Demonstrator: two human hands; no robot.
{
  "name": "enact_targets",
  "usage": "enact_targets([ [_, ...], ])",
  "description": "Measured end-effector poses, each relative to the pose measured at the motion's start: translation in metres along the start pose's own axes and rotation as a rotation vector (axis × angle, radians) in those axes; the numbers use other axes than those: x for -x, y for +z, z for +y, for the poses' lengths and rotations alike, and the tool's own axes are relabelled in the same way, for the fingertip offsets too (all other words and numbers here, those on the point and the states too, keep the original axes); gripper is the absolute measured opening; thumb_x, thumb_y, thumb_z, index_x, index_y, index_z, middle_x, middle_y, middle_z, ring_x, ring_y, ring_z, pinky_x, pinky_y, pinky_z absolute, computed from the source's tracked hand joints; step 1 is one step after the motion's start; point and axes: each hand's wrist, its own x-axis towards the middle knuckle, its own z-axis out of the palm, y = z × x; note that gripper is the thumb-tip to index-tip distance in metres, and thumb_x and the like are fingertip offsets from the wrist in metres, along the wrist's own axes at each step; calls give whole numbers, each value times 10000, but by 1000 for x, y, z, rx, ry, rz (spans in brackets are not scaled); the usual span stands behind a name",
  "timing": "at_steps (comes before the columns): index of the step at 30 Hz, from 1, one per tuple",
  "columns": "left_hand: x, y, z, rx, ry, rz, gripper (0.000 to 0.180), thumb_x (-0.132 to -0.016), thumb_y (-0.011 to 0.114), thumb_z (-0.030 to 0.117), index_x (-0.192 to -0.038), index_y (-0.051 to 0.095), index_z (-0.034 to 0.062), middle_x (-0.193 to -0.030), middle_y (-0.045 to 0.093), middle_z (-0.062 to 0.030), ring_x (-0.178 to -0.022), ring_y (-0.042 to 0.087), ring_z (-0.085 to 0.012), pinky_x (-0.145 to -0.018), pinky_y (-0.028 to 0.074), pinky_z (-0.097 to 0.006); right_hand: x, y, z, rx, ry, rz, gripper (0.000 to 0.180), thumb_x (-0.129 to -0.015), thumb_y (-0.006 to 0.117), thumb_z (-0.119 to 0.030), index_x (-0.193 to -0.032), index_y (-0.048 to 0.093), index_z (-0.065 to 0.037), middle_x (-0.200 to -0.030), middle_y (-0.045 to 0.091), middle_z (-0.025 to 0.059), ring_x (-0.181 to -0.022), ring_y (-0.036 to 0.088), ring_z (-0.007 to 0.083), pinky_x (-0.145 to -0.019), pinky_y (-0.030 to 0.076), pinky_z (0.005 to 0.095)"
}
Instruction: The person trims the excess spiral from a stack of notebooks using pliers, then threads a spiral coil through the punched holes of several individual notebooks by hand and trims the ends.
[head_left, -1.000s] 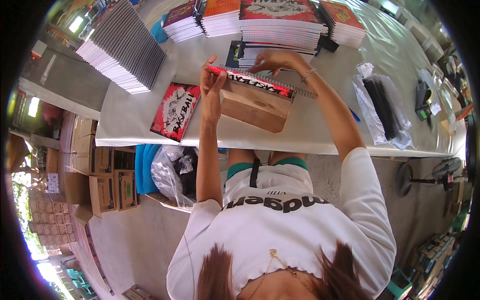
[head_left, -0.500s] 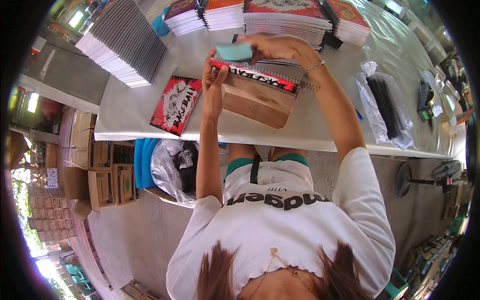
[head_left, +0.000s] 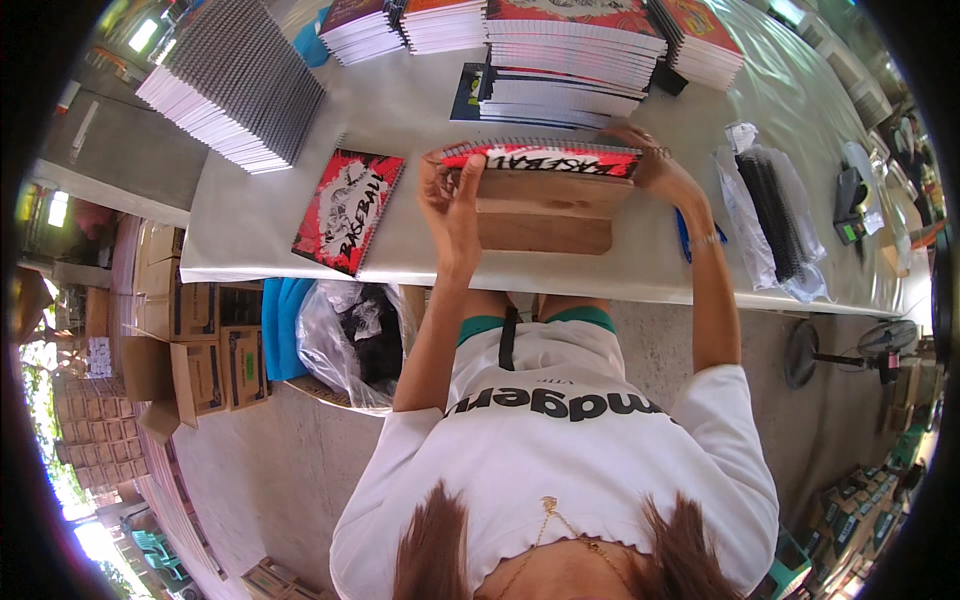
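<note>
Head view showed the left hand (head_left: 452, 190) clamped on the near-left end of a red, black and white spiral notebook (head_left: 550, 161), its thumb pressed flat on the cover and its other fingers mostly behind. The notebook was held tilted at the upper edge of a brown wooden block (head_left: 545, 232), with its coiled edge running along the top, away from the person. The right hand (head_left: 650, 165) was at the notebook's right end, beside the end of the coil; its fingertips were partly hidden, so whether they were pinched together could not be told.

The block lay on the bench (head_left: 410, 115), which had a pale, shiny cover. To the left, just apart from the left hand, a second red notebook (head_left: 347, 212) lay flat at a slant. Near the right wrist was a slim blue object (head_left: 684, 236), partly covered by the arm. Farther right, a clear plastic bag (head_left: 738, 215) held black coils (head_left: 775, 220).

Beyond the hands stood a tall stack of red-topped notebooks (head_left: 575, 52), with dark-covered ones (head_left: 560, 97) low in front of it. A large leaning stack of coil-bound books (head_left: 240, 90) stood at the far left. Below the bench, on the left, were cardboard boxes (head_left: 200, 378).
</note>
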Motion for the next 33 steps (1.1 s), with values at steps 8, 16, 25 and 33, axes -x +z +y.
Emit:
enact_targets([
  [8,-2,-9,17,-119,-38,-179,248,-882,718,185,-1060,630,36,-959,624,4,-862,529,-76,-803,414,-232,136,23,-35,400,667,314,644,-879,635,-394,-1400,437,-71,-1400,430,245,-1322,362,413,-1101,259,482],
  [16,-14,-16,32,-225,-21,-288,208,-889,683,78,-1087,651,20,-919,615,17,-815,497,-43,-760,391,-183,114,28,-122,32,574,825,547,-872,672,-184,-1367,471,-69,-1256,509,192,-1140,486,319,-988,391,396],
  [25,-14,-19,33,-205,-30,-336,207,-863,671,-24,-1068,655,-10,-1051,669,-61,-933,614,-98,-841,489,-235,42,73,-217,-279,20,456,622,-889,634,-107,-1431,343,-20,-1381,462,232,-1147,521,385,-1027,390,434],
  [33,-15,-20,35,-102,-58,-338,243,-862,664,-31,-1103,641,-20,-1062,678,-79,-968,631,-129,-873,506,-267,1,83,-230,-351,-37,582,402,-893,634,-95,-1214,410,-3,-1103,493,212,-919,593,375,-750,496,436],
])
